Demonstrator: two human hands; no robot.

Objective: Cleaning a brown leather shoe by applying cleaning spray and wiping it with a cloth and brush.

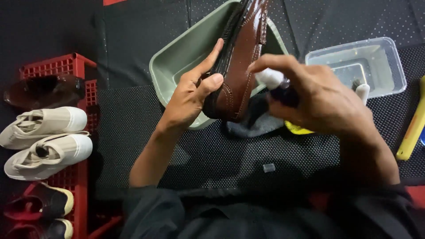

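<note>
Head view: the only camera I have, looking straight down over both forearms.
Left hand: I see it curled around the heel end of a glossy brown leather shoe, thumb laid across the upper, index finger stretched up along the dark sole edge.
Shoe position: held tilted between the two hands, toe pointing away from me, over the near rim of a grey-green plastic basin.
Right hand: fingers wrapped round a small dark bottle with a white nozzle; the nozzle sits just beside the shoe's upper, and I cannot tell whether it touches.
Under the hands: a dark cloth lies bunched below the shoe's heel, with a yellow object showing just beneath the right palm; what it is I cannot tell.
Beyond the right hand: a clear plastic tub, with a white-handled brush at its near edge.
Far right of the right hand: a long yellow tool on the black dotted mat.
Near my body: a small clear piece on the mat, between the forearms.
Left of the left hand, well apart: a red crate carrying a dark brown shoe, two cream canvas sneakers and black-and-red shoes nearest me.
</note>
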